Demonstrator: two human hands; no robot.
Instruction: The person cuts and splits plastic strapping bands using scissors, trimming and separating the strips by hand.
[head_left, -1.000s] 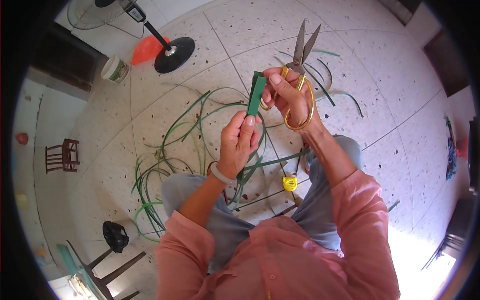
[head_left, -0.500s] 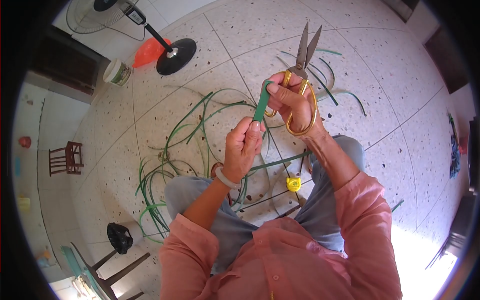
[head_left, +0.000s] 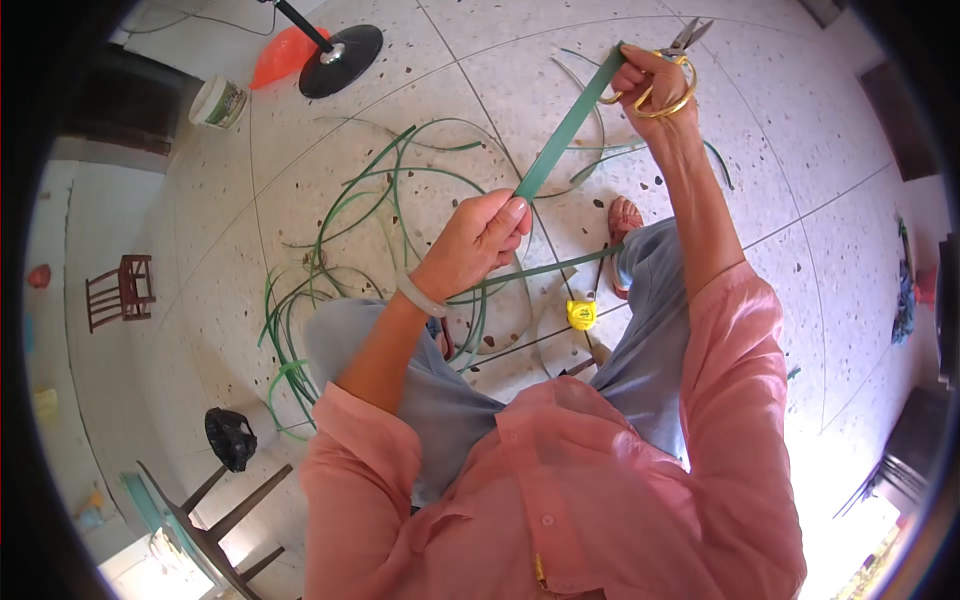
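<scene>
A green strip (head_left: 572, 124) is stretched diagonally between my two hands. My left hand (head_left: 478, 235) is closed on its lower end, thumb on top. At the upper right, my right hand (head_left: 652, 88) pinches the other end, and the gold-handled scissors (head_left: 686, 38) hang on its fingers, their blades pointing away and slightly apart. More green strip (head_left: 545, 266) runs from below my left hand toward my right knee. Loose coils of green strip (head_left: 290, 345) lie on the floor to the left. A yellow tape measure (head_left: 581, 314) lies between my legs.
A black fan base (head_left: 341, 62), a red bag (head_left: 285, 58) and a white bucket (head_left: 217, 103) stand at the upper left. A small brown chair (head_left: 121, 292) is at the left. A black bag (head_left: 231, 438) and dark chair legs (head_left: 235, 515) are at the lower left.
My right hand has moved up and to the right with the scissors and strip end. The short folded piece between my hands is now a longer, taut length. My left hand has lowered slightly.
</scene>
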